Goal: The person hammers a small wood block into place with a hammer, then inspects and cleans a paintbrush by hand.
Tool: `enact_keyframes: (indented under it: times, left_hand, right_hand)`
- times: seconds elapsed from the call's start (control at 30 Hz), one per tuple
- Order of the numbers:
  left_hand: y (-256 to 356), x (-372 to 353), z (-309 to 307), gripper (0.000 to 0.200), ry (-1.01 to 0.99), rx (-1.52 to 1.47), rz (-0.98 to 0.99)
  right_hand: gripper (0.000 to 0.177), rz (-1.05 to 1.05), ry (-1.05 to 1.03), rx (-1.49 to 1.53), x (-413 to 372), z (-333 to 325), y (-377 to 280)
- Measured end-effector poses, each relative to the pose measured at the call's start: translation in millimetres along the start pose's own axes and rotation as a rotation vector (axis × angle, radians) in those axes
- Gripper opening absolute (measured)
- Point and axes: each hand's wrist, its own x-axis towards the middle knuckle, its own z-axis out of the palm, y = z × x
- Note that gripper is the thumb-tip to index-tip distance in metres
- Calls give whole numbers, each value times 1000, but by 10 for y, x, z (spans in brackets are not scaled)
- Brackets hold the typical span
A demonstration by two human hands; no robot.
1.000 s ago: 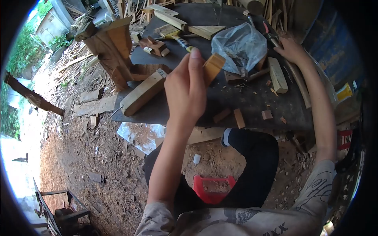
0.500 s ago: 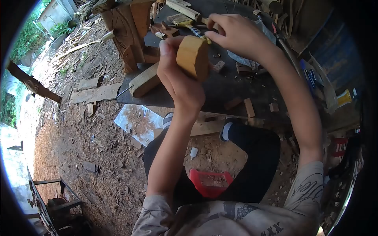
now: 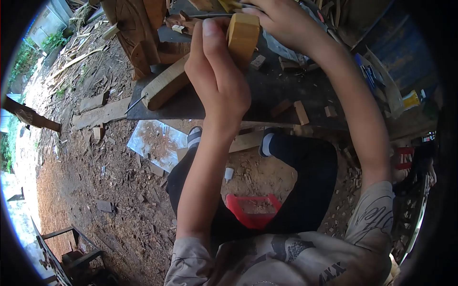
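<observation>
My left hand (image 3: 217,71) is closed around a yellowish wooden block (image 3: 244,38), held upright above the dark work table (image 3: 214,102). My right hand (image 3: 276,19) is near the top edge, beyond the block; its fingers are bent by a yellow-and-dark tool (image 3: 230,5), blurred and partly cut off, so its grip is unclear. Just left of my left hand lies a long wooden piece (image 3: 164,88) with a thin metal rod (image 3: 136,104) at its end. A carved wooden form (image 3: 136,33) stands at the table's left side.
Small wood blocks (image 3: 301,113) lie near the table's front edge. A clear plastic bag (image 3: 279,45) is at the back right. Under the table's front are a white sheet (image 3: 157,143) and, between my legs, a red plastic stool (image 3: 253,218). Wood chips cover the ground.
The view has shifted, so the table appears higher. The block in my left hand has turned to a narrower side. My right hand has moved up toward the top edge, by the tool.
</observation>
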Motion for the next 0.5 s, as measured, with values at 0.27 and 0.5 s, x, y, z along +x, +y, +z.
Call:
enact_keyframes:
  times: [0.27,0.5]
  left_hand:
    - [-151,-59,152,32,-204,696,300]
    - [-88,-114,210,24,-277,870,480]
  right_hand:
    - [38,522,28,340,-1540,-1353,-603]
    - [42,838,223,825,-2465,-1930,-480]
